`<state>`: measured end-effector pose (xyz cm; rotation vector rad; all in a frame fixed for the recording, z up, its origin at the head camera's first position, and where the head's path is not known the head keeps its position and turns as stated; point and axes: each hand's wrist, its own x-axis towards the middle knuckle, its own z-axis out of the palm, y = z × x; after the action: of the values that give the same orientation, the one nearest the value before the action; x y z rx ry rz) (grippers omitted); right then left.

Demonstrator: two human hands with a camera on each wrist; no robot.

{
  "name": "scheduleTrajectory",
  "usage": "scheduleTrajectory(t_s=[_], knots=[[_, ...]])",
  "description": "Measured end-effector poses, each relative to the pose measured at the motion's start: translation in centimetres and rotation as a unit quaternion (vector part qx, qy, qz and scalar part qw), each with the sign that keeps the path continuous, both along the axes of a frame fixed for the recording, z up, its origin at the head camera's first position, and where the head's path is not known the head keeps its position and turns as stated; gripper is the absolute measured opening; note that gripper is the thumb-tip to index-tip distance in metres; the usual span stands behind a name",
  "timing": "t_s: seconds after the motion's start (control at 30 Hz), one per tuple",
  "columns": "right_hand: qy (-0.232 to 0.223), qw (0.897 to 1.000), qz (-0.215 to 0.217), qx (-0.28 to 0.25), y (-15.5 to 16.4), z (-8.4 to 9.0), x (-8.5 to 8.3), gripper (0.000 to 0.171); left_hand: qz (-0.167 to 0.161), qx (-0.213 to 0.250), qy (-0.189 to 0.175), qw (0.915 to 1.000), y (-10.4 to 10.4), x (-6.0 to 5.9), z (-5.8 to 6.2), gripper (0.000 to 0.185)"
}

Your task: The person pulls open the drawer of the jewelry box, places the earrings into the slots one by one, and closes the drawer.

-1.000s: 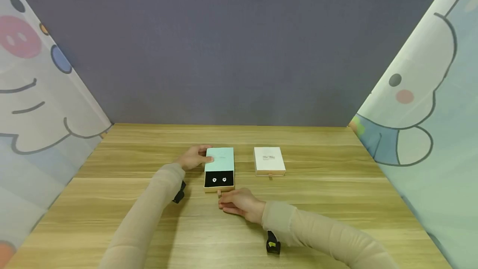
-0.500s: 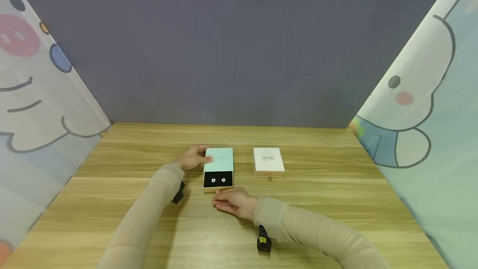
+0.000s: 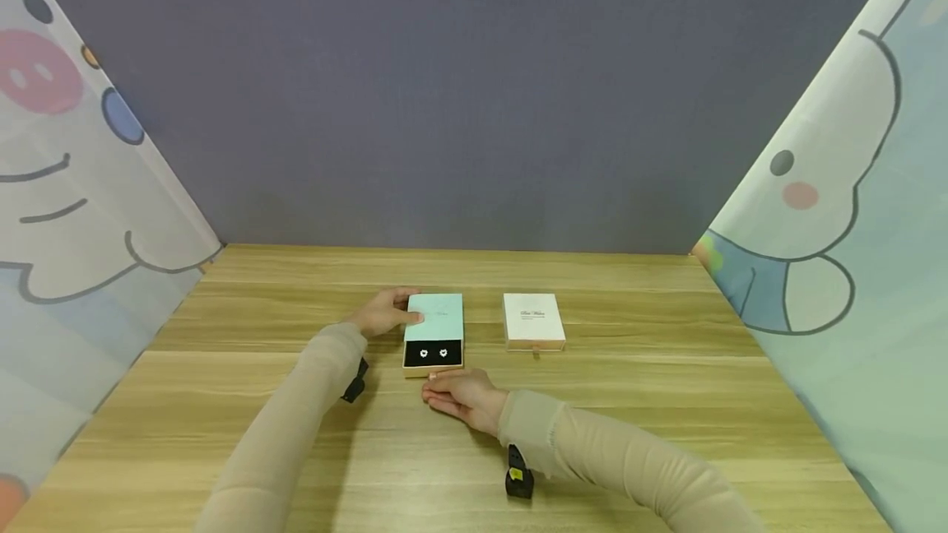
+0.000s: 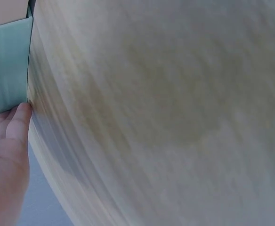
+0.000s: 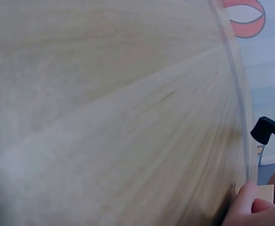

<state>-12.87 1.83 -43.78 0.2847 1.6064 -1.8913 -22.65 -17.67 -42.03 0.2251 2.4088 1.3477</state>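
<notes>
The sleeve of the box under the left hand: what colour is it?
Pale mint green; the box sleeve shows best in the head view.

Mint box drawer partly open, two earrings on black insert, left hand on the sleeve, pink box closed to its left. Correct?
One slip: the pink box sits to the right of the mint box, not left, as the head view shows. The earrings, partly open drawer and left hand on the sleeve are as stated.
</notes>
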Motion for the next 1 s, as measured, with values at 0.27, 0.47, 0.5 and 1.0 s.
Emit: scheduleTrajectory(t_s=[0.27, 0.47, 0.5, 1.0], knots=[[0.001, 1.000, -0.009, -0.002, -0.2, 0.3, -0.5, 0.024, 0.001, -0.004, 0.004, 1.0000, -0.1, -0.2, 0.0, 0.069], [-0.002, 1.000, -0.015, 0.001, -0.4, 0.3, -0.9, 0.023, 0.004, 0.001, 0.003, 1.0000, -0.1, -0.1, -0.3, 0.068], [-0.004, 1.000, -0.017, 0.002, -0.4, 0.2, -0.9, 0.022, 0.004, 0.002, 0.003, 1.0000, -0.1, -0.1, -0.3, 0.068], [-0.011, 1.000, -0.027, -0.001, -0.5, 0.3, -1.8, 0.024, 0.002, -0.005, 0.006, 1.0000, 0.0, -0.1, -0.2, 0.068]])
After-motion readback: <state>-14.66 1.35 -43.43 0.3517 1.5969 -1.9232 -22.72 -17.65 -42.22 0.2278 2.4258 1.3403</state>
